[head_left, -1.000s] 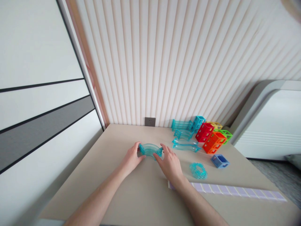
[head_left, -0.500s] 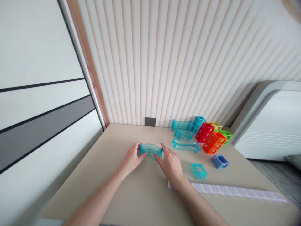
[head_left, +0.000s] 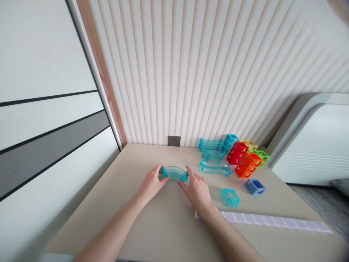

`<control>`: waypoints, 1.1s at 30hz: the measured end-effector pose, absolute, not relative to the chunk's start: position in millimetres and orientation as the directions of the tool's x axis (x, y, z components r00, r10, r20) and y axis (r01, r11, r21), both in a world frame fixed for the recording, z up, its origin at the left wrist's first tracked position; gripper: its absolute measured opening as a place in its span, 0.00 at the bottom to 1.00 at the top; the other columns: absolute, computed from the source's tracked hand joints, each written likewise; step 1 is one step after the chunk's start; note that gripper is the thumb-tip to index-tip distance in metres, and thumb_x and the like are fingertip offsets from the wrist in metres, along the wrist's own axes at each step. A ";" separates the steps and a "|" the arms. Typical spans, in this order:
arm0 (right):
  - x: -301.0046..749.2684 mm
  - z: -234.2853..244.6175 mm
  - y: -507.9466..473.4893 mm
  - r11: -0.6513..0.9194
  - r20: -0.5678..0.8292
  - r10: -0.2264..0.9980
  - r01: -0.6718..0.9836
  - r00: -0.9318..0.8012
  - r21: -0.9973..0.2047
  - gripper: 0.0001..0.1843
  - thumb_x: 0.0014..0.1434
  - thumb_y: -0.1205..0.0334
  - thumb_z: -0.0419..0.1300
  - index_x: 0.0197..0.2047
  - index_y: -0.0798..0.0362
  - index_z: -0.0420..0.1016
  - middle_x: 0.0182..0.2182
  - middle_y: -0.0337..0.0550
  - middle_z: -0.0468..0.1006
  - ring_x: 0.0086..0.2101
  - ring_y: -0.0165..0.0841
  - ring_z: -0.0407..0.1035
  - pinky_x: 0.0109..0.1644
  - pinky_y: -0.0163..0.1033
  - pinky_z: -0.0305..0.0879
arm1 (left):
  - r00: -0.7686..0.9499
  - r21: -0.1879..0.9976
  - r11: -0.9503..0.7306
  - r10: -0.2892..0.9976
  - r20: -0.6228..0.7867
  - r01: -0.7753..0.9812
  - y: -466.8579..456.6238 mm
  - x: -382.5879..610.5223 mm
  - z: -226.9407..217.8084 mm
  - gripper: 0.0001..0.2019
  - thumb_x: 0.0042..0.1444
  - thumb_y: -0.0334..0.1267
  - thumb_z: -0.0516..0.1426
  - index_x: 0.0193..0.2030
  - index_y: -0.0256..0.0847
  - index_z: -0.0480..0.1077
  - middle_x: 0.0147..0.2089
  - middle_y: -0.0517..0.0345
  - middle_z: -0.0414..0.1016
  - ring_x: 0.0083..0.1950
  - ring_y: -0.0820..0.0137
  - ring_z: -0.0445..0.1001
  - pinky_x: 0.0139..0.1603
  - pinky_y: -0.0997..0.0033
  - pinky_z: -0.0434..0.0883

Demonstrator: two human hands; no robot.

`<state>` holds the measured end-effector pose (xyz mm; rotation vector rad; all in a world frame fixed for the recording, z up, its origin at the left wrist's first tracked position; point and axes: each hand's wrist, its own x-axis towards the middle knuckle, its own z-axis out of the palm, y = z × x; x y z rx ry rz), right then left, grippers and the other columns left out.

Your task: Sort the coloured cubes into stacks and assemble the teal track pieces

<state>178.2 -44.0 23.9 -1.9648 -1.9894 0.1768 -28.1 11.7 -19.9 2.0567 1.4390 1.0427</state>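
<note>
A curved, see-through teal track piece (head_left: 175, 173) is held between my two hands near the middle of the table. My left hand (head_left: 152, 182) pinches its left end between thumb and fingers. At the other end, the thumb and fingers of my right hand (head_left: 196, 186) close around it. To the right of my right hand lies a teal ring-shaped piece (head_left: 230, 198). Beyond it are more clear teal track pieces: a long one (head_left: 216, 168), a shorter one (head_left: 213, 156) and another by the wall (head_left: 211, 145).
Teal (head_left: 230, 142), red (head_left: 237, 153), orange (head_left: 248, 165), yellow (head_left: 250, 145) and green (head_left: 262, 157) block frames stand at the back right. A blue frame (head_left: 255, 186) sits before them. A lilac strip (head_left: 272, 221) lies along the front right. A wall socket (head_left: 174, 141) is behind the table (head_left: 131, 214).
Almost nothing differs. Both hands keep the curved track piece in about the same place, with only a tiny shift.
</note>
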 end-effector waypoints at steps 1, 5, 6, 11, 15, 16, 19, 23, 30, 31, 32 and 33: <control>178.2 23.8 -44.0 0.033 0.142 0.990 0.948 0.013 -0.316 0.34 0.65 0.50 0.58 0.69 0.55 0.58 0.56 0.57 0.77 0.54 0.44 0.73 0.56 0.44 0.63 | 0.185 0.699 -0.369 0.927 0.326 0.613 11.6 -28.1 -20.5 0.21 0.51 0.40 0.66 0.51 0.43 0.68 0.44 0.50 0.81 0.45 0.60 0.81 0.49 0.60 0.76; 179.0 21.3 -43.5 0.027 0.104 0.995 0.957 0.004 -0.289 0.40 0.64 0.52 0.60 0.73 0.57 0.51 0.54 0.59 0.78 0.53 0.44 0.74 0.55 0.43 0.63 | 0.190 0.662 -0.317 0.947 0.259 0.679 11.4 -28.0 -21.7 0.22 0.49 0.36 0.67 0.50 0.41 0.69 0.45 0.48 0.81 0.46 0.59 0.80 0.49 0.60 0.75; 179.2 20.2 -43.2 0.026 0.100 0.995 0.958 0.002 -0.284 0.41 0.64 0.53 0.60 0.73 0.58 0.49 0.53 0.58 0.79 0.52 0.44 0.74 0.54 0.43 0.63 | 0.191 0.649 -0.309 0.950 0.248 0.695 11.3 -28.0 -21.5 0.21 0.49 0.35 0.67 0.50 0.40 0.69 0.45 0.48 0.81 0.47 0.59 0.80 0.50 0.61 0.75; 179.6 16.5 -42.3 0.026 0.098 0.995 0.961 0.001 -0.276 0.41 0.64 0.56 0.59 0.74 0.59 0.47 0.51 0.57 0.80 0.50 0.44 0.75 0.53 0.42 0.63 | 0.178 0.617 -0.286 0.956 0.231 0.733 9.7 -27.8 -17.1 0.18 0.49 0.35 0.67 0.46 0.40 0.70 0.41 0.49 0.81 0.43 0.59 0.80 0.45 0.63 0.74; 178.7 18.7 -42.7 0.024 0.101 0.995 0.960 0.004 -0.278 0.41 0.64 0.57 0.59 0.74 0.58 0.47 0.51 0.57 0.80 0.50 0.44 0.76 0.53 0.41 0.63 | 0.156 0.609 -0.264 0.962 0.225 0.748 7.8 -26.4 -12.6 0.16 0.48 0.35 0.67 0.44 0.42 0.71 0.37 0.53 0.81 0.39 0.60 0.80 0.42 0.64 0.73; 178.4 19.3 -42.9 0.021 0.101 0.995 0.960 0.007 -0.279 0.42 0.63 0.57 0.59 0.74 0.58 0.47 0.51 0.57 0.80 0.49 0.44 0.76 0.53 0.41 0.63 | 0.152 0.611 -0.261 0.962 0.225 0.748 7.6 -26.0 -11.9 0.16 0.48 0.35 0.67 0.43 0.42 0.71 0.37 0.54 0.81 0.39 0.60 0.80 0.42 0.65 0.73; 177.8 19.1 -42.5 0.009 0.097 0.995 0.959 0.019 -0.284 0.42 0.63 0.57 0.59 0.74 0.57 0.47 0.50 0.56 0.80 0.50 0.43 0.76 0.53 0.41 0.63 | 0.145 0.618 -0.258 0.963 0.227 0.743 7.7 -24.8 -11.7 0.15 0.48 0.35 0.67 0.42 0.42 0.71 0.37 0.54 0.81 0.39 0.61 0.80 0.41 0.65 0.73; 178.2 16.4 -39.5 -0.016 0.101 0.994 0.952 0.049 -0.306 0.40 0.64 0.57 0.58 0.74 0.55 0.48 0.50 0.55 0.81 0.50 0.42 0.75 0.53 0.40 0.64 | 0.123 0.621 -0.243 0.965 0.231 0.745 9.1 -22.2 -14.5 0.16 0.48 0.34 0.67 0.44 0.42 0.72 0.38 0.53 0.82 0.37 0.62 0.79 0.41 0.65 0.73; 180.5 30.8 -28.8 -0.039 0.093 0.993 0.945 0.073 -0.325 0.41 0.62 0.59 0.60 0.73 0.57 0.50 0.49 0.54 0.81 0.50 0.43 0.76 0.52 0.40 0.64 | 0.081 0.603 -0.218 0.966 0.246 0.767 13.6 -13.4 -10.8 0.15 0.50 0.35 0.67 0.44 0.40 0.71 0.35 0.55 0.80 0.37 0.62 0.79 0.41 0.67 0.72; 181.6 34.1 -27.3 -0.035 0.100 0.992 0.944 0.072 -0.328 0.40 0.62 0.59 0.60 0.73 0.57 0.50 0.49 0.54 0.81 0.50 0.44 0.76 0.52 0.40 0.64 | 0.079 0.600 -0.220 0.964 0.252 0.769 15.4 -11.9 -8.6 0.15 0.51 0.36 0.67 0.45 0.39 0.71 0.35 0.54 0.80 0.37 0.62 0.80 0.41 0.66 0.72; 183.1 37.3 -26.0 -0.028 0.112 0.991 0.943 0.069 -0.333 0.40 0.62 0.59 0.60 0.73 0.58 0.50 0.49 0.53 0.81 0.50 0.44 0.75 0.52 0.40 0.64 | 0.079 0.597 -0.224 0.963 0.259 0.770 17.5 -10.3 -6.2 0.15 0.51 0.36 0.66 0.45 0.39 0.71 0.36 0.53 0.80 0.39 0.60 0.80 0.42 0.65 0.72; 184.8 40.5 -24.8 -0.018 0.128 0.990 0.941 0.065 -0.338 0.40 0.62 0.59 0.60 0.73 0.58 0.50 0.49 0.53 0.81 0.50 0.44 0.75 0.52 0.40 0.64 | 0.079 0.595 -0.229 0.960 0.267 0.771 19.9 -8.6 -3.5 0.16 0.52 0.36 0.66 0.46 0.38 0.71 0.37 0.52 0.80 0.40 0.59 0.80 0.43 0.65 0.72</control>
